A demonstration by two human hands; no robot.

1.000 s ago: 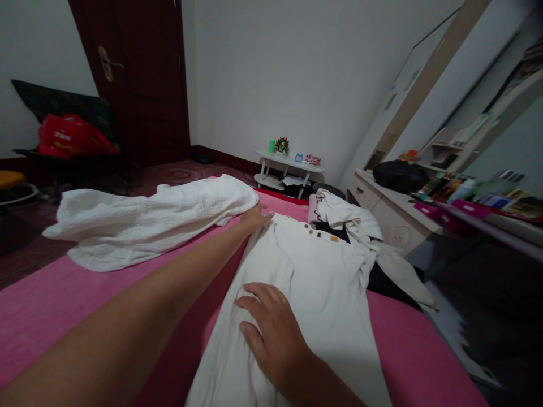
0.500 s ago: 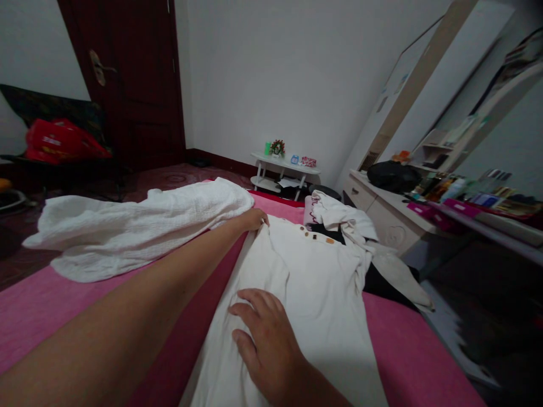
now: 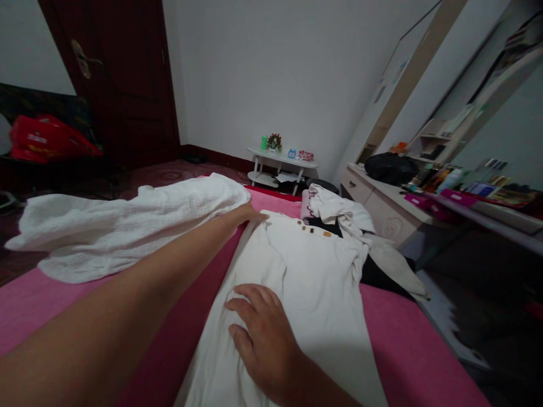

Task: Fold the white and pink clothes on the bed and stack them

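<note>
A white long-sleeved top (image 3: 314, 282) with brown buttons (image 3: 311, 229) near its neckline lies spread over the pink bed cover, its left side folded inward. At the far left shoulder corner, my left hand (image 3: 253, 214) has its fingers closed on the fabric; the fingertips are partly hidden. My right hand (image 3: 267, 333) rests palm down on the folded left part, fingers spread and slightly curved, holding nothing. To the left of my left forearm lies a crumpled white gauzy cloth (image 3: 127, 226).
Beyond the top's right shoulder is a heap of white and black clothes (image 3: 343, 212). Pink bed cover (image 3: 407, 339) shows at both sides. A dressing table (image 3: 382, 198) with bottles stands right, a small white table (image 3: 282, 159) by the wall, a red bag (image 3: 51, 138) at left.
The view has shifted slightly, moving the scene a little leftward. My left hand looks flatter and lower at the shoulder corner. My right hand keeps its place on the fabric.
</note>
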